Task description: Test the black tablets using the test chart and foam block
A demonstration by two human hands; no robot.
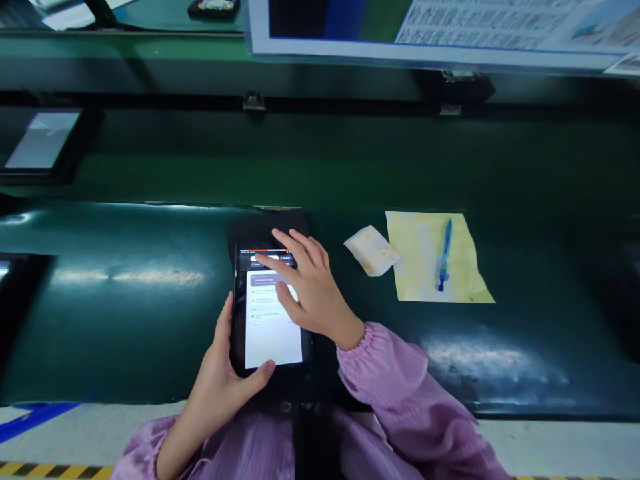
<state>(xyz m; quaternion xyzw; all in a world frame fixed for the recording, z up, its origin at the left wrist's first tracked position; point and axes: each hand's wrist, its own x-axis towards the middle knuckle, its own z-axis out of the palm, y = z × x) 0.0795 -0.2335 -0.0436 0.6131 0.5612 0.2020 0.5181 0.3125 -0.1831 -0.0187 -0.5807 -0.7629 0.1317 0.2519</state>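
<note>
Tablet [273,340] x1 in L hand [223,377], R hand [313,293] over; pen [445,253] x1.

Sheet [440,48] ahead of me: rows of Chinese characters, mostly blurred; lowest seems to begin "检查摄像头". Lines on my tablet [273,343] screen too small to read.
</note>
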